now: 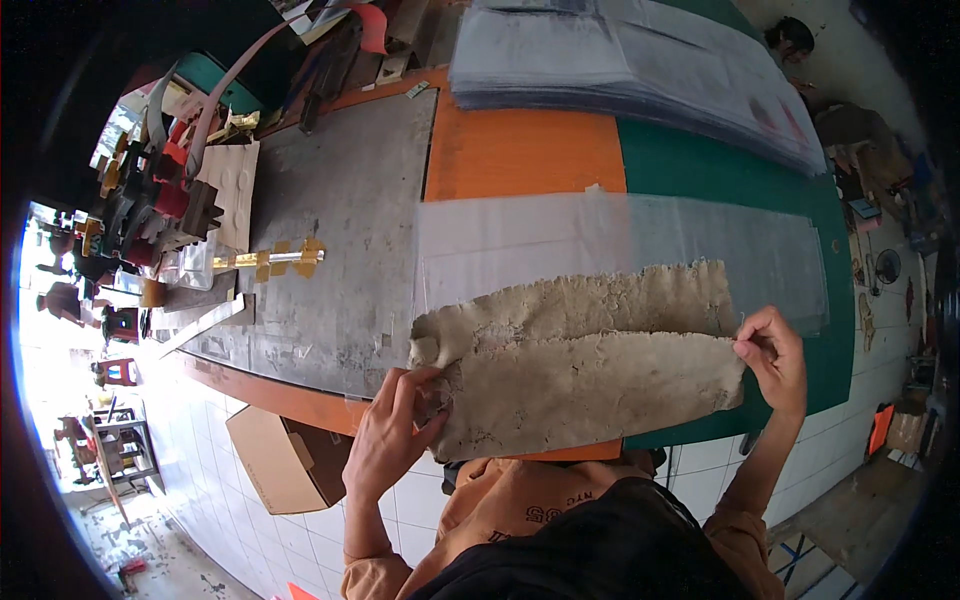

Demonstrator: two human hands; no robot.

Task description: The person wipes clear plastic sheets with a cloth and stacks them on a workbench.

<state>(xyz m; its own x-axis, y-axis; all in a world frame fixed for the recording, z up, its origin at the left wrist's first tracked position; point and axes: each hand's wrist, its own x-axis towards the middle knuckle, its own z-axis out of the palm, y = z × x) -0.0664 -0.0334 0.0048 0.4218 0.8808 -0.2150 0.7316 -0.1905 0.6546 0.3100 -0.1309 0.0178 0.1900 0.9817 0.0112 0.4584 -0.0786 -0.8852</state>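
Observation:
A worn, beige-brown piece of cloth point(590, 385) with frayed edges stretches between my hands at the table's near edge. It is folded lengthwise, so a back layer shows beyond the front one. My left hand point(398, 425) pinches its left end between thumb and fingers. At the right end, my right hand point(774, 358) grips the corner of the front layer, thumb against fingers. Beneath and behind the cloth lie flat, clear plastic sheets point(770, 262), spread over the orange and green tabletop.
A thick stack of plastic sheets point(640, 60) lies at the back right. On the left is a grey metal plate point(340, 220) with taped strips, beside a machine with red and black parts point(170, 200). A cardboard box point(275, 460) stands below the table. Another person point(790, 40) is at the far right.

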